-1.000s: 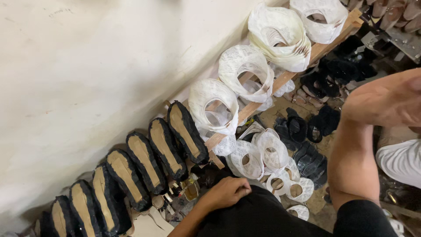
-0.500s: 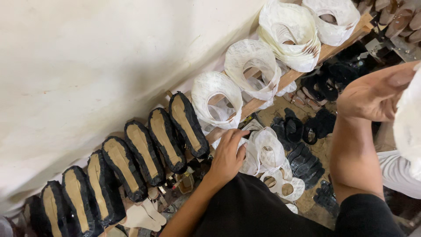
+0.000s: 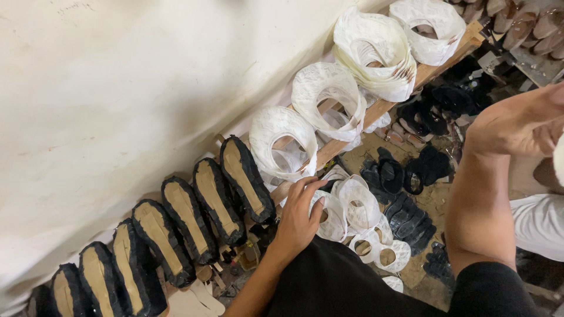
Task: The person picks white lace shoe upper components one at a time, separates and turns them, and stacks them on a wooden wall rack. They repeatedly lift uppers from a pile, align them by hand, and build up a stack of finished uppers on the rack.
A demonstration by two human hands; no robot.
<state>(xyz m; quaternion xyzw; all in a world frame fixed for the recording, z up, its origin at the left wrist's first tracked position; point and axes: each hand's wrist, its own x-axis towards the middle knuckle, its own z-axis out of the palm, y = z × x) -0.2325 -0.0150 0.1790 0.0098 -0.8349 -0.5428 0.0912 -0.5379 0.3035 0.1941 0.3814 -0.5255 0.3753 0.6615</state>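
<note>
My left hand (image 3: 301,216) rests on a white lacy shoe upper (image 3: 330,212) at the near edge of a pile of the same uppers (image 3: 367,226) on the floor, just below the wooden rail (image 3: 376,111); the fingers are spread and curled over its rim, touching but not yet closed around it. I judge this as the picking-up step, and the next move calls for pinching that one upper free without dragging its neighbours. At nine o'clock from the hand stand black shoes with tan insoles (image 3: 202,202), leaning in a row against the pale wall (image 3: 117,88). At twelve to one o'clock, white lace bundles (image 3: 329,100) hang on the rail. My right hand (image 3: 517,123) is raised at two o'clock, its fingers cut off by the frame, so I cannot tell what it holds. Black straps (image 3: 405,176) lie beyond the pile.
</note>
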